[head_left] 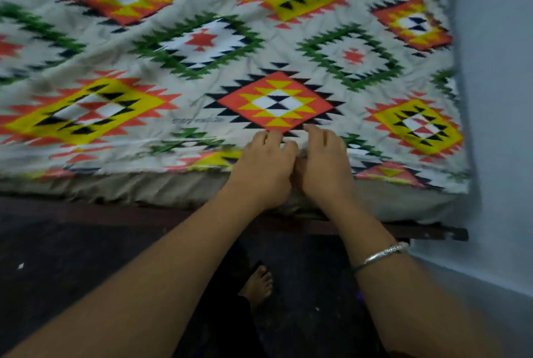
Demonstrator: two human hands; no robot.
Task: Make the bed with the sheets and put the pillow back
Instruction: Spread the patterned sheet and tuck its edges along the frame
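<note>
Cream sheet point(178, 138) printed with orange, yellow and green diamonds is spread over the bed, creased, and runs out of frame at the left and far side. Its near hem lies along the top rim of the grey-beige mattress point(138, 189) and leaves the mattress side bare, so this edge doesn't look tucked yet. The hem runs left-right across the view, straight ahead of the person, and both hands are on it side by side, nearly touching, right of centre. Left hand point(264, 168): fingers curled over the hem, looks like it grips a small bunch of cloth. Right hand point(324, 163): fingers bent and resting on the sheet just past the hem, thumb hidden, so I can't tell if it pinches or only presses. Neither hand is nearer; the right one sits closer to the corner by the pale blue wall point(496, 98). My read: the next move pulls or tucks along that hem, and the long untucked run lies to the left. Pillow not in view. No containers visible. Silver bangle point(380, 255) on the right wrist. Below: dark bed frame point(427, 232), dark floor point(72, 256), one bare foot point(256, 285).
</note>
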